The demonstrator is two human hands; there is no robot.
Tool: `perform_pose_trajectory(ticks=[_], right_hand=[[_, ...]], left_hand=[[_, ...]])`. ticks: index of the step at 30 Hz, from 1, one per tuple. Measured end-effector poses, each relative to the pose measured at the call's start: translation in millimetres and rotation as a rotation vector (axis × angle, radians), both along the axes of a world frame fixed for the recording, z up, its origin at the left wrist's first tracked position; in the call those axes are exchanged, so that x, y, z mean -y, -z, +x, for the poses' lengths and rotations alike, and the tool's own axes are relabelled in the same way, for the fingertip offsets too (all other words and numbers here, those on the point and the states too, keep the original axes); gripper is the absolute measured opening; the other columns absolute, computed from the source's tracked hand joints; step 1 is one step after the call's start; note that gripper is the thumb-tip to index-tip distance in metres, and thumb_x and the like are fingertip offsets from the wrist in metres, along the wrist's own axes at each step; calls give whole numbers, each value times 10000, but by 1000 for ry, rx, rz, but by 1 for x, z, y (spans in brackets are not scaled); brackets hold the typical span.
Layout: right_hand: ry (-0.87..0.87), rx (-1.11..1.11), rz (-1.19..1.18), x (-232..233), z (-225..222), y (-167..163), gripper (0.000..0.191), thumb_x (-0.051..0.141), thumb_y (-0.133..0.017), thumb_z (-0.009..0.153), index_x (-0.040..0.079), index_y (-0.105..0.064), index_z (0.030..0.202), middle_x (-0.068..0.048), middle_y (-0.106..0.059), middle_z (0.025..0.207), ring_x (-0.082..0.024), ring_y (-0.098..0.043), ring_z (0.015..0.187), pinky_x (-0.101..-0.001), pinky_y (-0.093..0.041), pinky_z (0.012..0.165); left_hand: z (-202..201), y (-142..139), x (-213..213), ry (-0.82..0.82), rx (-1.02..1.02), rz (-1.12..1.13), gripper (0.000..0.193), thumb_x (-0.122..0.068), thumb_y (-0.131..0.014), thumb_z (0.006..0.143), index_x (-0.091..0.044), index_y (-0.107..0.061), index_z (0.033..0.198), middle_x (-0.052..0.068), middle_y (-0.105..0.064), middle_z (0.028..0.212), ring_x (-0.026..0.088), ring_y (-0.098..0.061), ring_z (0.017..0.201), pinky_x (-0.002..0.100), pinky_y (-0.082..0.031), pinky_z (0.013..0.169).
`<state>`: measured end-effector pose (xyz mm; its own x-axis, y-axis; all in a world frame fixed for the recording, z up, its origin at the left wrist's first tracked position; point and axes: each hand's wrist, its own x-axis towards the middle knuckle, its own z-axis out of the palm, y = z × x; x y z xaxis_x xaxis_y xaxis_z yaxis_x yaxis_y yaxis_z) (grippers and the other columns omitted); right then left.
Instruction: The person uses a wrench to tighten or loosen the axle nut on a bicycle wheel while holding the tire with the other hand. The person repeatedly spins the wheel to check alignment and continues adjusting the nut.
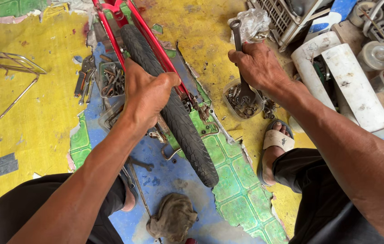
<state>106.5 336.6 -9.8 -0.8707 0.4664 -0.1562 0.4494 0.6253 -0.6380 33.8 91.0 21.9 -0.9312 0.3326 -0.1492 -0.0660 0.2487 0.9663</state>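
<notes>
My left hand (pixel 146 92) grips a black bicycle tyre (pixel 187 135) set in a red frame (pixel 155 45) that lies on the floor. The tyre runs from the upper middle down to the centre. My right hand (pixel 256 65) is closed around a dark metal wrench (pixel 239 49), held upright above a small clear container of nuts and bolts (pixel 242 104). The wrench's lower end reaches down into that container.
A tray of small tools (pixel 111 80) and pliers (pixel 82 81) lie left of the wheel. A wire rack (pixel 9 68) sits at far left. White pipes (pixel 350 81) and a crate (pixel 282 16) crowd the upper right. A rag (pixel 173 217) lies near my knees; my sandalled foot (pixel 275 144) is at right.
</notes>
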Motion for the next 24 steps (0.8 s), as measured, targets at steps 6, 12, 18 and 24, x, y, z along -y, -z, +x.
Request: perform_pose_trajectory(ticks=[6, 12, 18, 24], right_hand=[[-57, -9, 82, 11, -10, 7, 545, 474, -554, 996, -38, -698, 875, -108, -607, 666, -216, -593, 628, -472, -475, 673], [-32, 67, -27, 23, -12, 9, 471, 439, -508, 1003, 17, -714, 1041, -113, -614, 721, -239, -588, 600, -495, -524, 574], [-133, 108, 46, 26, -10, 5, 500, 439, -518, 1017, -20, -713, 992, -142, -643, 704, -245, -615, 628, -484, -495, 635], [-235, 206, 18, 68, -6, 8, 504, 461, -515, 990, -5, -701, 943, -123, -630, 676, -255, -615, 631, -493, -487, 631]], left_hand=[[3, 2, 10, 48, -167, 110, 503, -34, -784, 767, 121, -498, 1150, 184, -608, 958, 243, -618, 786, 429, -570, 644], [-3, -5, 18, -14, 79, -70, 609, -5, -737, 740, 98, -327, 1179, 224, -574, 918, 279, -669, 712, 482, -619, 542], [-3, -18, 48, -67, 82, -102, 577, 66, -768, 727, 88, -400, 1172, 150, -587, 884, 285, -689, 711, 465, -630, 513], [4, -22, 75, 88, 59, 48, 400, 59, -738, 768, 83, -492, 1082, 188, -661, 827, 300, -711, 627, 435, -645, 501]])
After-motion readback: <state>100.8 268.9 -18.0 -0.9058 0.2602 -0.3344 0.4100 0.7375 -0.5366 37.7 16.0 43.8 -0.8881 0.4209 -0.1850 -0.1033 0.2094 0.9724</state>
